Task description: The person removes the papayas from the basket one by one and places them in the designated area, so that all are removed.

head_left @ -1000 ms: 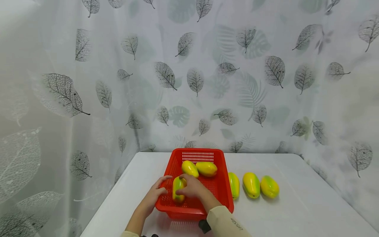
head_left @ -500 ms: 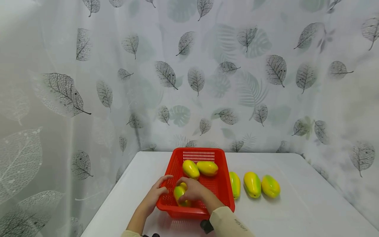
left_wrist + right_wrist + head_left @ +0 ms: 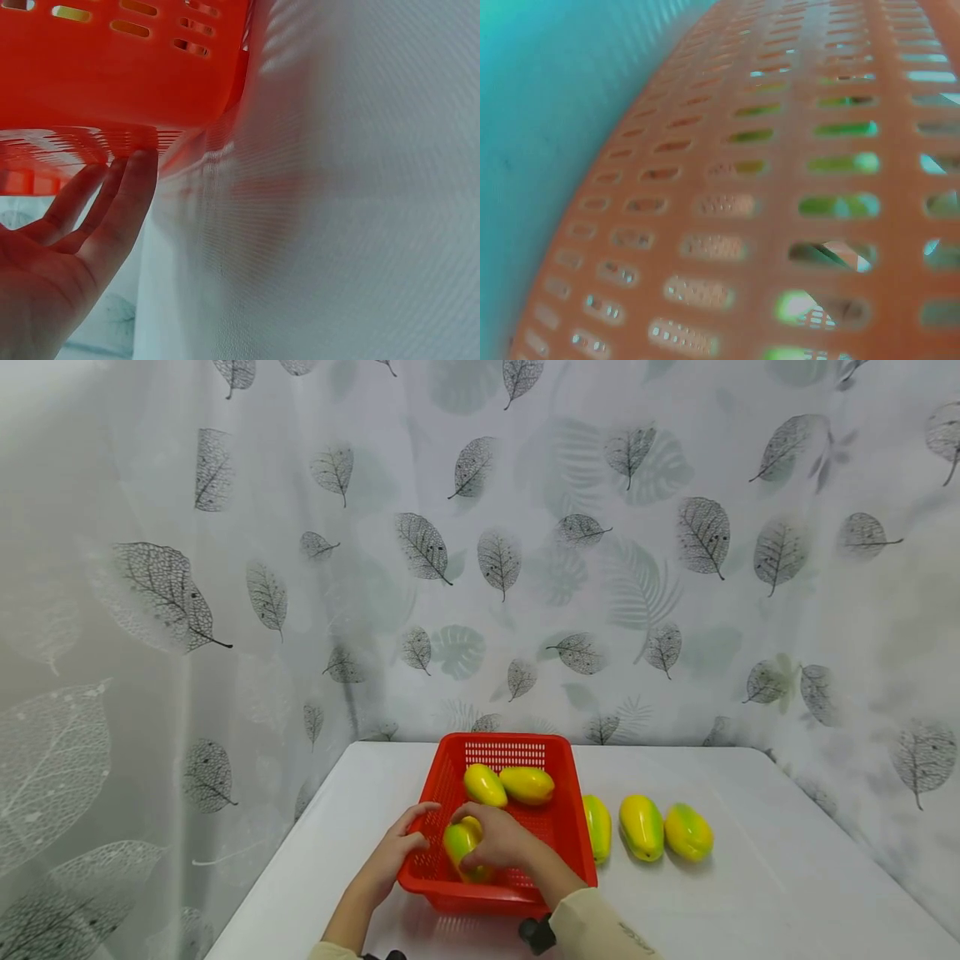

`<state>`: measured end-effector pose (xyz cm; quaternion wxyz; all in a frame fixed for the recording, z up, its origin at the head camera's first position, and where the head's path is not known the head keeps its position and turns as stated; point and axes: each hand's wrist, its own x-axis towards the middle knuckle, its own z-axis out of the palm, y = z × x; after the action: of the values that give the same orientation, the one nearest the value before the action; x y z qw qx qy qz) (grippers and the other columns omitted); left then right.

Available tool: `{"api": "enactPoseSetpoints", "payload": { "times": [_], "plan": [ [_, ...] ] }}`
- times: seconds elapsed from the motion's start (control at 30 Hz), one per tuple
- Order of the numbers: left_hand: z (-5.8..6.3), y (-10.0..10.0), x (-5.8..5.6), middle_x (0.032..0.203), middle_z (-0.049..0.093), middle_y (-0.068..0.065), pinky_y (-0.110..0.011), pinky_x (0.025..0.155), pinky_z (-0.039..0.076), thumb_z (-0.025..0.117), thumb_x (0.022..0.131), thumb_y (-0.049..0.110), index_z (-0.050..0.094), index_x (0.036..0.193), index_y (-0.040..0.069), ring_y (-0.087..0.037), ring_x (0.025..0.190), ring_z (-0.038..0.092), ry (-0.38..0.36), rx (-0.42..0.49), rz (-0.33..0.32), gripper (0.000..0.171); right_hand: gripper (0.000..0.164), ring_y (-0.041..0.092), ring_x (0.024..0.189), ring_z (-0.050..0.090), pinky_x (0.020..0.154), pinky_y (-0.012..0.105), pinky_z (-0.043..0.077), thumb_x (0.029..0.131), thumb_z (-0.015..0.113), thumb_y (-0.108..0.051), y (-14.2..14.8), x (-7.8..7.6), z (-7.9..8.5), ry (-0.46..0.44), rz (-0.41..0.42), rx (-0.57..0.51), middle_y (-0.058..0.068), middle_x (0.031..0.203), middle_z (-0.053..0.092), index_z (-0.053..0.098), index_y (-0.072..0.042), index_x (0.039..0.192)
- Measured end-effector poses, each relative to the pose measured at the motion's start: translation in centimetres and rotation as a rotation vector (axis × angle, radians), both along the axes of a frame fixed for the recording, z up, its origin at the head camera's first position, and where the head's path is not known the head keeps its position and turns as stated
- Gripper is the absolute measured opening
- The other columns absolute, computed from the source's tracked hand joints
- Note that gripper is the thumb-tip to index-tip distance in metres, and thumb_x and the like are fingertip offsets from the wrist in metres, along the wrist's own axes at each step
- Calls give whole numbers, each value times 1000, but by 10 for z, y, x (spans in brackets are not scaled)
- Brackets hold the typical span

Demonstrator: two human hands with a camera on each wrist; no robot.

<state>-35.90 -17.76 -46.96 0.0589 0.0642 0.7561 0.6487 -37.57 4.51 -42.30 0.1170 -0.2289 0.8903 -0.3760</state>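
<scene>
**Holding a papaya inside the red basket**

Curling over a yellow-green papaya (image 3: 462, 844), the right hand (image 3: 501, 843) has its fingers and thumb wrapped round the fruit, which sits low in the near left part of the red basket (image 3: 570, 847). That grip covers the papaya's right side, so only its left half and lower tip show from the head view. The left hand (image 3: 392, 858) rests against the outside of the basket's left wall, thumb up near the rim and fingers straight. In the left wrist view those fingers (image 3: 124, 199) lie flat under the slotted plastic (image 3: 112, 67), touching it without curling round it.

Two more papayas lie deeper in the basket, touching each other: a rounder yellow one (image 3: 484, 784) to the left and a longer one (image 3: 528, 784) to the right, both near the far wall. The held fruit is apart from them, closer to the person.

The basket stands on a white desk (image 3: 750, 893). Just beside its right wall lies a green-tinged papaya (image 3: 597, 828), partly hidden by the rim. Next to that lie a yellow papaya (image 3: 642, 827) and another with a green patch (image 3: 688, 832), the three in a row.

From the right wrist view, only the blurred orange lattice (image 3: 727, 202) of the basket wall shows, with green and yellow glimpsed through its slots.

A leaf-printed curtain (image 3: 480, 552) hangs behind and to both sides of the desk. A cream sleeve (image 3: 592, 935) covers the right forearm.
</scene>
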Motion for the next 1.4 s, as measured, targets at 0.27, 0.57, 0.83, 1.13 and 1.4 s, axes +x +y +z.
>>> {"api": "enactPoseSetpoints", "payload": {
  "times": [0.27,0.57,0.83,1.13,1.4],
  "plan": [
    [4,2,0,153,45,-21,-48,94,60,54,90,8,47,151,18,-34,119,63,7,4,7,62,61,29,114,58,92,57,59,76,89,-16,17,0,8,34,-9,-62,5,129,64,64,-27,131],
    [4,3,0,155,42,-22,-50,95,60,53,91,8,45,151,17,-38,123,60,6,12,5,61,61,30,114,59,88,49,61,78,88,-18,39,2,22,75,-14,-121,8,134,62,63,-27,133],
    [2,4,1,155,41,-24,-48,93,61,51,91,7,45,151,16,-37,121,60,14,11,8,61,64,29,115,60,85,43,62,80,87,-19,55,5,39,99,-31,-130,8,136,60,61,-28,137],
    [1,4,2,154,41,-24,-49,93,61,51,92,7,46,151,16,-34,118,60,3,21,19,60,62,35,122,60,87,44,62,80,87,-19,74,9,43,100,-77,-160,8,141,57,60,-30,135],
    [-1,2,3,154,41,-23,-46,92,62,52,92,8,45,151,16,-32,116,60,-6,13,15,61,61,33,123,58,94,49,58,79,86,-21,92,15,44,118,-130,-154,7,144,56,61,-31,134]
  ]
}}
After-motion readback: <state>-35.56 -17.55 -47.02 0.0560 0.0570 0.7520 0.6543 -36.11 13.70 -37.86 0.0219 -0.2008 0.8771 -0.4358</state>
